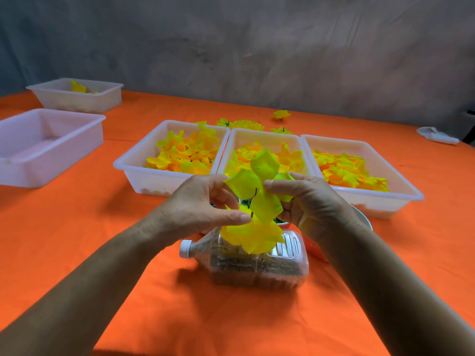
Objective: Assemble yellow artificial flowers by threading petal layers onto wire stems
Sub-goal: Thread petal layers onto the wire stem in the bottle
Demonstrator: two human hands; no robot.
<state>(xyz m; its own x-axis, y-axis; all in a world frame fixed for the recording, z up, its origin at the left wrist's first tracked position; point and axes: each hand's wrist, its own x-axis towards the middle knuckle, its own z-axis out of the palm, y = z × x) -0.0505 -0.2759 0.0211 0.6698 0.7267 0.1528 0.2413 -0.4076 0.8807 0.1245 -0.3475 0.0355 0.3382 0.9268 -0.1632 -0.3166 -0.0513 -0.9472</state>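
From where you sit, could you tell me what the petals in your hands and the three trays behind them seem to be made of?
Petal layer: probably thin synthetic fabric, matte, creased and floppy. Trays: translucent white plastic, smooth with slight sheen, moulded rims.

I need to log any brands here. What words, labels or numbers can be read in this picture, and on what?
None can be read.
Plastic bottle lying on its side: no label or print visible.
White trays: plain walls, no marking visible.
Petal layer held by both hands: plain yellow.
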